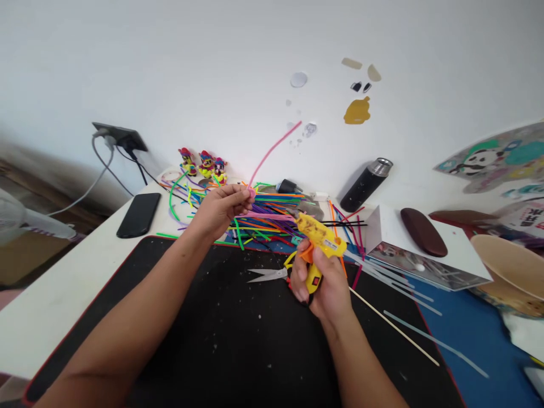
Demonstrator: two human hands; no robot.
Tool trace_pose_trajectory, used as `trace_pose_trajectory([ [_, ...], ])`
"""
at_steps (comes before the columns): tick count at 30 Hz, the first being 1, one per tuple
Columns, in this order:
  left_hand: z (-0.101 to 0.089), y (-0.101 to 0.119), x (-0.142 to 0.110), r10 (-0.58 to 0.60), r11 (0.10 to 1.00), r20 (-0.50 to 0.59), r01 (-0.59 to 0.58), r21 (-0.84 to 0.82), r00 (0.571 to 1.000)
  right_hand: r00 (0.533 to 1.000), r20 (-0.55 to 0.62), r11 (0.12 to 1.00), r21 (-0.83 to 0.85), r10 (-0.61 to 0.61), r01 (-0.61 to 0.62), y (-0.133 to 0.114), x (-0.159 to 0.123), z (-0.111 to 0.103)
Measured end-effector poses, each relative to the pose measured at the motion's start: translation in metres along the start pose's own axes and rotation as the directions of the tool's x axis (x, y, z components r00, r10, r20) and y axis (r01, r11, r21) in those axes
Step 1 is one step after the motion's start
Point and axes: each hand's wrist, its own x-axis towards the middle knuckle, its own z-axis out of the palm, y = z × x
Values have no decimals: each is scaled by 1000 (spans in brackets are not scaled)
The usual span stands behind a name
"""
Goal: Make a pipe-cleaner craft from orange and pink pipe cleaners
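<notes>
From where I stand, a dark power strip (127, 137) with plugs in it is at the far left, against the wall. Below it a black phone (139, 215) lies on the white table (76, 283), just beside the black mat (238, 345). Three small bright figures (205, 162) stand in a row near the wall.

Next comes the left hand (221, 208), thumb and fingers pinched together on the curled lower end of a pink stem (276, 143); the rest of the stem bends up and to the right. Behind and beside that hand spreads a heap of coloured stems (272, 220). On the mat, scissors (268, 275) lie with their blades apart, the handles partly hidden by the right hand (334, 286). That hand is wrapped around the grip of a yellow glue gun (321, 237), fingers by the orange trigger, the nozzle pointing up and left, well apart from the pink stem.

Further right, a black flask (363, 186) leans against the wall. A thin wooden stick (395, 327) slants below, then a white box (461, 241) with a brown case (424, 232) on top, clear glue sticks (425, 334) in front, and a tan bowl (510, 266) at the edge.
</notes>
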Motion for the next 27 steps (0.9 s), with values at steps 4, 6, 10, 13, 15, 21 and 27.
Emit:
trace_pose_trajectory([
  [4,1,-4,1,-29,999,-4,29,15,1000,998,3,995,-69,66,-65,0,-3,-1],
  [6,2,-5,1,-35,999,5,34,24,999,997,-53,994,-91,57,-62,-1,-1,-1],
  [10,5,-7,-3,-43,998,55,40,47,998,990,-136,981,-179,48,-72,0,2,-2],
  [13,8,-7,-6,-50,994,106,38,107,993,989,-146,960,-274,26,-66,4,3,-3],
  [15,8,-7,-8,-43,987,133,22,158,990,988,-153,946,-319,2,-51,8,4,-3],
  [21,6,-7,-8,-8,955,177,-46,294,984,983,-173,920,-392,-53,-20,9,6,1],
  [27,9,-5,-12,-22,917,223,-70,393,974,977,-169,854,-519,-129,23,11,6,-6],
])
